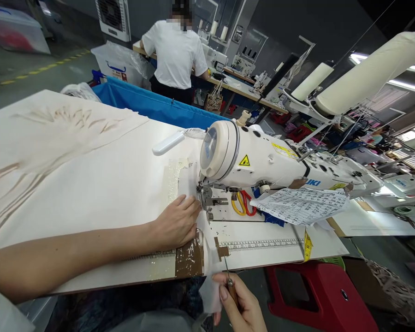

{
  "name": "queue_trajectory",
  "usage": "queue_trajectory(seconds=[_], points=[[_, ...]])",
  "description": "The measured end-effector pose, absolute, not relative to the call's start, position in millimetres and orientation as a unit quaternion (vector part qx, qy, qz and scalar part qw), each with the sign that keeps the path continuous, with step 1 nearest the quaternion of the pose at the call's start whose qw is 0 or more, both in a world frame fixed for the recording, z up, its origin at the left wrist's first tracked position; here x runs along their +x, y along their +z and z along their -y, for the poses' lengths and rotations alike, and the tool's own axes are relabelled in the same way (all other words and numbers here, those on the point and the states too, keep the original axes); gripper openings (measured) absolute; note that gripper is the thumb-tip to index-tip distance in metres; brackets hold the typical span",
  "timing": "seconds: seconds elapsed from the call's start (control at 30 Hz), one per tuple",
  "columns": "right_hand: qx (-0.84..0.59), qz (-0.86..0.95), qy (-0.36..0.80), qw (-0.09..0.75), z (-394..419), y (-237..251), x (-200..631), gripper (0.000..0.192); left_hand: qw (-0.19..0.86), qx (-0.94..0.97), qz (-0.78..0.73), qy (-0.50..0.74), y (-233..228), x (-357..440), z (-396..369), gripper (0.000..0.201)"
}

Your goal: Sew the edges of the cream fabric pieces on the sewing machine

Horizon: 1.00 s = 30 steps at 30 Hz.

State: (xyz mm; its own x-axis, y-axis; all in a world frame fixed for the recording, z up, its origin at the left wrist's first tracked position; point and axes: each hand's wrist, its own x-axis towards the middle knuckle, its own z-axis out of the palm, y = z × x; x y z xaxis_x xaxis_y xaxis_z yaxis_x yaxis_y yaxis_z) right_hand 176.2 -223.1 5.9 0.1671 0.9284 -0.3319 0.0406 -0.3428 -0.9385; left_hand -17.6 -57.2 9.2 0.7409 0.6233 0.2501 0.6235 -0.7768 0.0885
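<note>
Left hand (pixel 178 221) lies flat, fingers spread narrow, pressing a strip of white fabric (pixel 188 184) onto the bench (pixel 90 184) just beside the presser foot (pixel 207 200) of the white sewing machine (pixel 263 161). Right hand (pixel 238 304), off the bench's near edge, is closed around a thin metal awl (pixel 228 274) with a wooden handle, tip pointing up toward the printed ruler (pixel 259 243) along that edge. Fabric hangs over the near edge beside brown tape (pixel 188 258). Yellow and red scissors (pixel 242 203) lie under the machine arm, near a printed sheet (pixel 300 205)
</note>
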Motion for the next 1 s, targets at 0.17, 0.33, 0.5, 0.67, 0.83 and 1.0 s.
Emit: queue_trajectory(seconds=[0.17,0.33,0.5,0.67,0.83,1.0], points=[[-0.616,0.399,0.517,0.441,215,4,173,0.045,0.047,-0.932,0.333,-0.134,8,-17,53,0.035],[-0.595,0.347,0.552,0.470,211,4,159,0.051,0.076,-0.931,0.349,-0.079,13,-15,46,0.031],[-0.521,0.188,0.670,0.495,217,-1,136,0.062,0.067,-0.928,0.359,-0.070,14,-17,45,0.034],[-0.529,0.176,0.651,0.515,221,-7,126,0.065,0.052,-0.930,0.352,-0.094,11,-21,48,0.042],[-0.561,0.239,0.600,0.517,220,-10,127,0.064,0.040,-0.921,0.374,-0.101,9,-21,44,0.042],[-0.577,0.262,0.578,0.514,219,-13,129,0.060,0.026,-0.918,0.382,-0.105,6,-21,36,0.044]])
